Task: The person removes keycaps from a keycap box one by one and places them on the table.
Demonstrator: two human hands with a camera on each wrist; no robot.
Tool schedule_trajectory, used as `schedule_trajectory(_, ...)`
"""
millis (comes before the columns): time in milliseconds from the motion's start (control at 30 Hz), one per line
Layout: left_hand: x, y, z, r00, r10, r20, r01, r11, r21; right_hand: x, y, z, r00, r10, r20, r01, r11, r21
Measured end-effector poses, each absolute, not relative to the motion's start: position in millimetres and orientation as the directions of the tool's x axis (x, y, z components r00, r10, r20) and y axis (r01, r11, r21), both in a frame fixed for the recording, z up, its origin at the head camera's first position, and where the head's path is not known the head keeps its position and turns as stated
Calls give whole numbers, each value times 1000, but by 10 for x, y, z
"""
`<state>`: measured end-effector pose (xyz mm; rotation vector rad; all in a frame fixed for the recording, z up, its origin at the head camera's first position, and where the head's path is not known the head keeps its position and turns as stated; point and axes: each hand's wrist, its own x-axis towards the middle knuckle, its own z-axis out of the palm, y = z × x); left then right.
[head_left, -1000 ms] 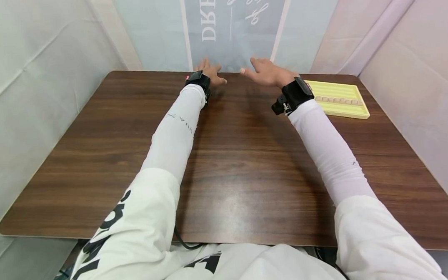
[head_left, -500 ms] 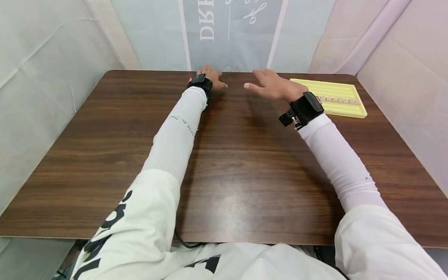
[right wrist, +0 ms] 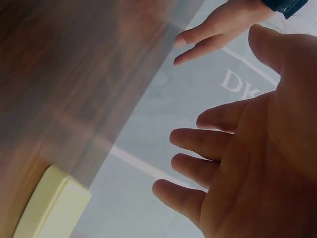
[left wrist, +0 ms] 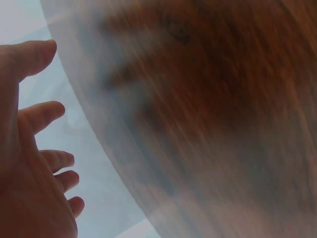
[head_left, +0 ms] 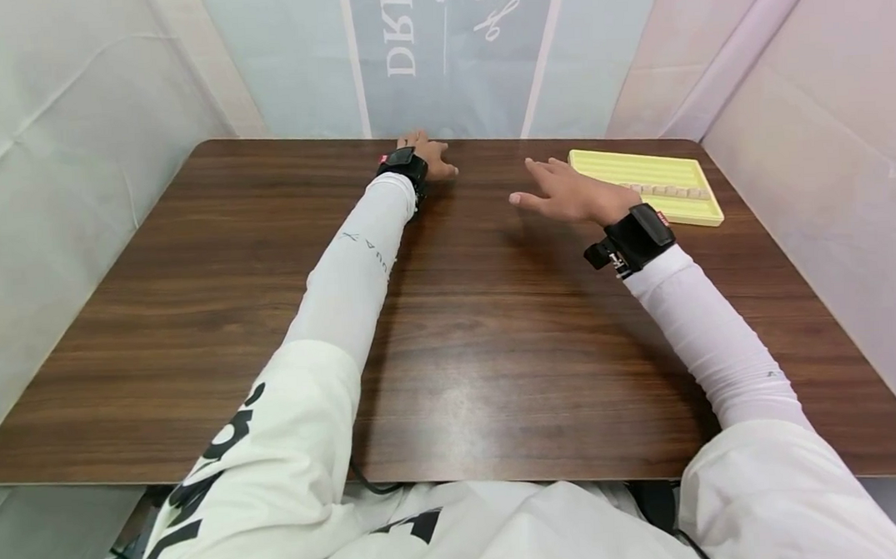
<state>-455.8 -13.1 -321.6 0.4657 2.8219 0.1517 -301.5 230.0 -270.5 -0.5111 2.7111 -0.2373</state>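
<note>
Near the far edge of the brown wood-grain table (head_left: 270,321), my left hand (head_left: 429,157) reaches out with spread fingers and holds nothing. In the left wrist view, its palm and fingertips (left wrist: 42,116) hover over the table's edge. My right hand (head_left: 572,195) is held above the table, fingers spread and thumb apart, also holding nothing. Just beyond it, to the right, lies a pale yellow tray (head_left: 638,161) with a row of small light wooden blocks (head_left: 669,191). Some of that row is hidden behind the hand. The tray's corner (right wrist: 54,203) shows in the right wrist view.
A light blue cloth with white lettering (head_left: 400,31) hangs behind the far table edge. White sheeting (head_left: 72,104) closes off the left side, and a pinkish-white sheet (head_left: 824,130) the right. Black wrist straps (head_left: 637,238) hold the cameras.
My right hand has drawn back toward me and slightly right, away from the far edge. My left hand has hardly moved. The head view has shifted a little, with the tray sliding left.
</note>
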Motion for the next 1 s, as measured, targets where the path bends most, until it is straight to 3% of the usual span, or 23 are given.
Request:
schedule_trajectory(300, -4494, -36, -3225, -911, 328, -249, 300, 943, 142, -2885, 2654, -2771, -880, -373, -295, -306, 919, -250)
schedule_trajectory(1000, -4401, -12, -3260, -907, 331, -259, 294, 940, 172, -2790, 3400, -2682, -931, -351, -98, -333, 928, -166)
